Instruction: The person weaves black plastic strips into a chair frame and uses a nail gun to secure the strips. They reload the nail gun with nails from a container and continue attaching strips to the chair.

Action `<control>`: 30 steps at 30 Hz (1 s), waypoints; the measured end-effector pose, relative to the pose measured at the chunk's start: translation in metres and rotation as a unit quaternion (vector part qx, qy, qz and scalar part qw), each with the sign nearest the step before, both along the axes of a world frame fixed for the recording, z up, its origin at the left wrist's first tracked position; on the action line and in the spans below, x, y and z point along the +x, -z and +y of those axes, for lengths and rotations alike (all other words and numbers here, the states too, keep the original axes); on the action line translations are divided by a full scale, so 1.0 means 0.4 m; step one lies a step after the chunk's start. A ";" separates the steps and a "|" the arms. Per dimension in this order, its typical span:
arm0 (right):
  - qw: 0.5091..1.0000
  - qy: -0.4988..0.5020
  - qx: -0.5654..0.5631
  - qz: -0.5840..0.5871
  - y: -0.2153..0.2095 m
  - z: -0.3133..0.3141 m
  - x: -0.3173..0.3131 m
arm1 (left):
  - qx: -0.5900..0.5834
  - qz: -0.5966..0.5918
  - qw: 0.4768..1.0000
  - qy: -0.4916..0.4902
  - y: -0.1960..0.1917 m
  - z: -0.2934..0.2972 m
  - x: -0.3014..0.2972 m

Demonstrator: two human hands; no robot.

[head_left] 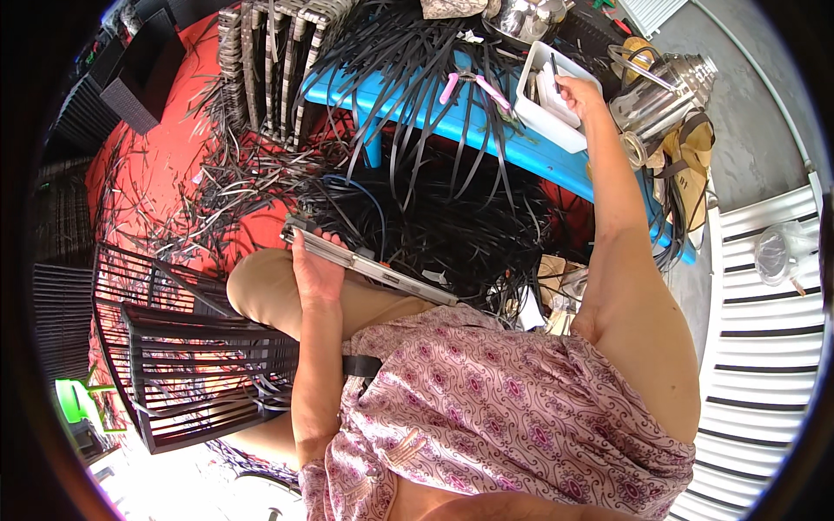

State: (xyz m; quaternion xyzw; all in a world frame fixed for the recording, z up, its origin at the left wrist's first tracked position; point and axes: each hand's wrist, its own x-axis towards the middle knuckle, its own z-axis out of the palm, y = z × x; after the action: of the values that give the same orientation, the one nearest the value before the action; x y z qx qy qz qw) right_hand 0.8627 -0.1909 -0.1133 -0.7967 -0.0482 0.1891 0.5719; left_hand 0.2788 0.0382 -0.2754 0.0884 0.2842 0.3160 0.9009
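Note:
My left hand (318, 276) is closed round a long silver-grey staple gun (391, 276), its narrow metal magazine lying slantwise above my lap. A blue hose (369, 193) curves close to its far end. My right arm stretches out to the far right. There my right hand (580, 94) pinches a thin dark strip (556, 68) over a white plastic bin (565, 130). Pale pieces (546, 87) lie in the bin, too small to name. The bin stands on a blue bench (413, 113), beside pink-handled snips (473, 85).
Black flat strips (365, 52) hang over the bench and heap below it. At left stands a black woven frame (204, 365) by my leg; behind it are brown woven frames (269, 61) on a red floor covering (148, 182). A steel flask (665, 95) stands right of the bin.

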 end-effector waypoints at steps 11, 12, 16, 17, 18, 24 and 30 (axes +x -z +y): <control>0.854 -0.008 0.382 0.354 0.004 -0.050 0.005 | 0.003 -0.006 1.000 0.006 0.014 0.011 0.002; 0.842 -0.009 0.401 0.361 0.006 -0.054 0.006 | 0.003 -0.002 1.000 0.004 0.014 0.010 0.002; 0.817 -0.064 0.450 0.355 0.001 -0.055 -0.015 | 0.006 0.004 1.000 -0.007 -0.008 0.003 0.005; 0.818 -0.119 0.456 0.329 -0.006 -0.051 -0.026 | 0.007 0.002 1.000 -0.012 -0.015 0.005 0.008; 0.815 -0.155 0.454 0.325 -0.025 -0.020 -0.080 | 0.021 -0.007 1.000 -0.012 0.006 0.010 -0.002; 0.871 -0.320 0.339 0.156 -0.002 0.147 -0.489 | 0.055 -0.028 0.998 -0.019 -0.040 -0.010 0.014; 0.885 -0.439 0.148 0.057 0.100 0.353 -0.939 | 0.104 -0.034 0.994 -0.001 -0.057 -0.024 -0.004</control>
State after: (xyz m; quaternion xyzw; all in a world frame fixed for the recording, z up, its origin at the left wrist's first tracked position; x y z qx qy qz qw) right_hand 0.4872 -0.0498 -0.1534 -0.5884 -0.3874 0.4566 0.5434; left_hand 0.2773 0.0288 -0.2527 0.1701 0.2188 0.3478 0.8957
